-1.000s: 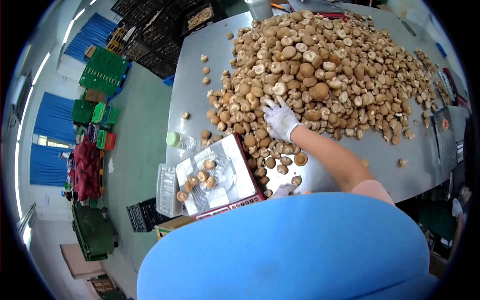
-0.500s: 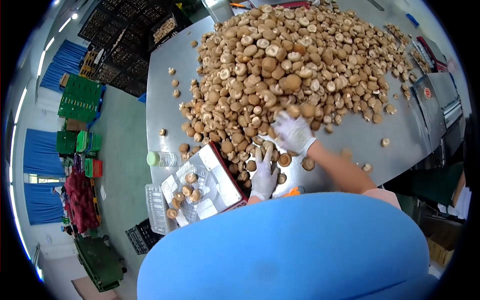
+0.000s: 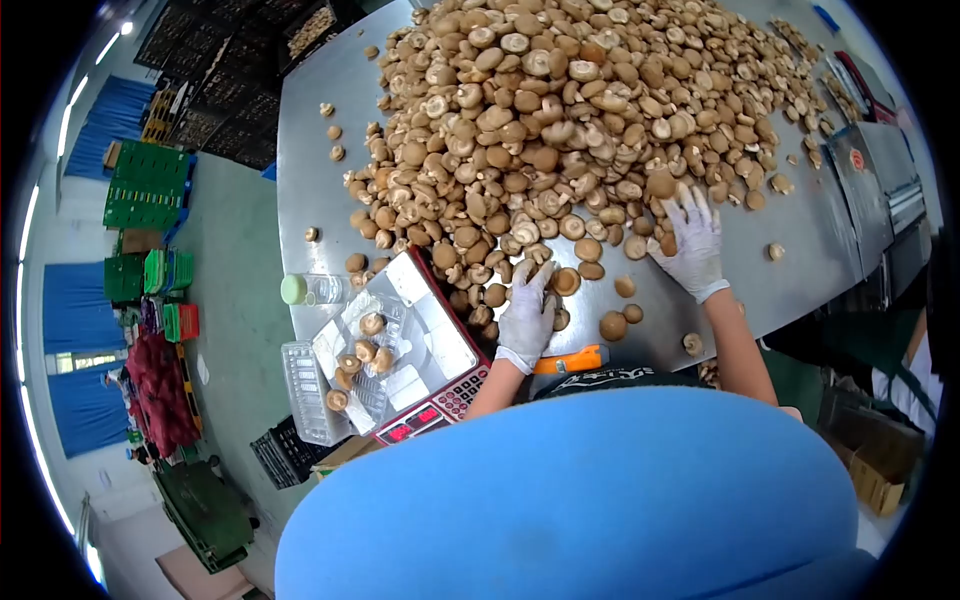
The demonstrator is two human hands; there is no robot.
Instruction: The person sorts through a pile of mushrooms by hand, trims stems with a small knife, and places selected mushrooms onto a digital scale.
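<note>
The big heap of brown, round-capped mushrooms (image 3: 545,130) lies straight ahead of your fingers, towards the far edge of the steel tabletop (image 3: 308,190). Your white-gloved right hand (image 3: 693,250) is spread open at the heap's near right fringe; one tan cap (image 3: 668,243) sits between its thumb and forefinger, apparently ungripped. Your white-gloved left hand (image 3: 528,318) is open too, nearer the red-framed scale (image 3: 430,345); whether anything lies under its palm, you can't tell. Just right of its forefinger is a flat brown cap (image 3: 565,281), closer to that hand than to your right. It looks round, with no clear long axis, and its stem's direction can't be made out.
</note>
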